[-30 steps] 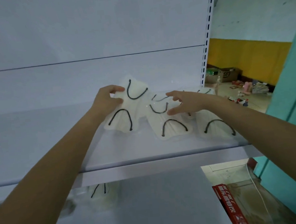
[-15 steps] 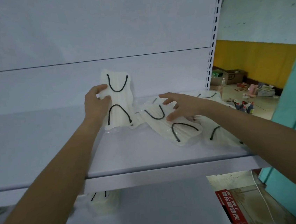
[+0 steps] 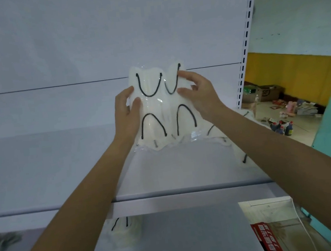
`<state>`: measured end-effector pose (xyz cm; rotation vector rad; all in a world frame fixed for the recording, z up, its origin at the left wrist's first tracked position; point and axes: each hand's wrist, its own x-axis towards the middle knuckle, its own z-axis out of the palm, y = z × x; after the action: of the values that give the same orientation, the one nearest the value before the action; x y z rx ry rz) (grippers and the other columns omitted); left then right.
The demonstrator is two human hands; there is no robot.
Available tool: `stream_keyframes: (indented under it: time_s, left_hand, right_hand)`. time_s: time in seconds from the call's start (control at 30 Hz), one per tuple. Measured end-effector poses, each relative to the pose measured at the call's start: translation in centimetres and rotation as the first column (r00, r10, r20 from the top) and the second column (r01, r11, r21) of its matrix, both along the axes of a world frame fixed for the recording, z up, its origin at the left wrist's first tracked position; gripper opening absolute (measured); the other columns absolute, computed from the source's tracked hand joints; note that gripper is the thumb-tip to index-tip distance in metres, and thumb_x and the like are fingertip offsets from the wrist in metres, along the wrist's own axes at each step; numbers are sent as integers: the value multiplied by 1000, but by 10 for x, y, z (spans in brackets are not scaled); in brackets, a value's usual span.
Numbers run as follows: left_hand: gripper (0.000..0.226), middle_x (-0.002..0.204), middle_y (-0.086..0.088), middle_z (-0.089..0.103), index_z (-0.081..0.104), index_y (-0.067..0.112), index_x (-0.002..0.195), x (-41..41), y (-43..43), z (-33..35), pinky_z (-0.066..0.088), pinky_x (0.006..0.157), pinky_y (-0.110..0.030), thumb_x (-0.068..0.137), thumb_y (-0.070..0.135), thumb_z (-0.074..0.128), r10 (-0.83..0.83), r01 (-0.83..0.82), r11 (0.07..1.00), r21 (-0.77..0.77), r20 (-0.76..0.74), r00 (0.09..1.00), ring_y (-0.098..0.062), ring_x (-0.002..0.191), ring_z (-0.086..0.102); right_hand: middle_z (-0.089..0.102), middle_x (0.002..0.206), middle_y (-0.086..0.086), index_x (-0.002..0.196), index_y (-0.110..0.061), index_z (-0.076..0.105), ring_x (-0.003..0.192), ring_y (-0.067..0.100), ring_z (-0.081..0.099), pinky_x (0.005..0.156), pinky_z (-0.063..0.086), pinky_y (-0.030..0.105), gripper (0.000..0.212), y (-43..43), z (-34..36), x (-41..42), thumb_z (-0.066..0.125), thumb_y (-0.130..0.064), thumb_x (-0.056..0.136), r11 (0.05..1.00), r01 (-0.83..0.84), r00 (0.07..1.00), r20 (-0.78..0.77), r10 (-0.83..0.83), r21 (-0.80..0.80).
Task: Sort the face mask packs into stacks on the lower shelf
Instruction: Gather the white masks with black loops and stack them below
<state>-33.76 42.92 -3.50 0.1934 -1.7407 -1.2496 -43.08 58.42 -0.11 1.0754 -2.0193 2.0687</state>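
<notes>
Packs | my left hand (image 3: 127, 111) is gripping one face mask pack (image 3: 152, 114), my right hand (image 3: 200, 95) pinching a second pack (image 3: 181, 107) beside it | I'm probably squaring them for the stack (image 3: 125, 234) below my left forearm.

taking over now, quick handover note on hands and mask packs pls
Left hand grips one clear plastic pack of white masks with black ear loops, upright over the white upper shelf.
Right hand holds a second such pack beside it.
More packs lie loose on that shelf to the right.
One stack sits on the lower shelf.
To do: carry both down, then the rest.
</notes>
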Motion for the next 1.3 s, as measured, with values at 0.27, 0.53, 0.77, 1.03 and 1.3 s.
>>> stream_keyframes:
  time_s: [0.27, 0.53, 0.77, 1.03, 1.3]
  left_hand:
    - [34, 128, 11, 41, 46, 20, 128, 4, 1, 9, 38, 101, -20, 95, 9, 46, 23, -22, 999, 26, -26, 999, -7, 122, 44]
    - [47, 133, 8, 41, 42, 24, 128, -7, 51, 18, 44, 102, -35, 88, 7, 58, -123, 120, 987, -103, -31, 992, -18, 125, 48]
    - [50, 127, 10, 45, 45, 11, 131, -14, 55, 15, 33, 86, 2, 85, -10, 50, -91, 84, 991, -108, -60, 994, -2, 117, 39]
    - [44, 119, 7, 50, 50, 10, 127, -39, 90, 0, 36, 79, 3, 86, -7, 51, -126, 127, 991, -48, 29, 992, -3, 105, 47]
    - [44, 120, 9, 47, 50, 9, 128, -59, 112, -8, 31, 79, 7, 86, -6, 51, -129, 138, 987, -84, 107, 986, -3, 109, 43]
  right_hand:
    - [52, 121, -10, 125, -18, 53, 117, 3, 38, 105, 33, 25, 42, 36, 27, 1, 56, 2, 88, 986, -15, 1000, 3, 16, -168]
    - [53, 126, -3, 127, -11, 53, 79, -2, 52, 72, 38, -1, 42, 23, 4, 17, 60, -1, 87, 998, 12, 994, -112, -19, -66]
    - [49, 129, 3, 134, -24, 46, 95, 13, 51, 69, 47, 17, 47, 108, -10, -32, 62, -24, 90, 852, 232, 966, -211, -147, 469]
    - [22, 155, 3, 148, -18, 20, 139, 23, 29, 111, 29, 38, 98, 169, -45, -52, 64, -62, 73, 445, 169, 983, -120, -137, 880]
    - [30, 152, 1, 146, -17, 29, 135, 24, 36, 105, 32, 33, 105, 182, -58, -58, 70, -68, 64, 442, 155, 976, -68, -207, 884]
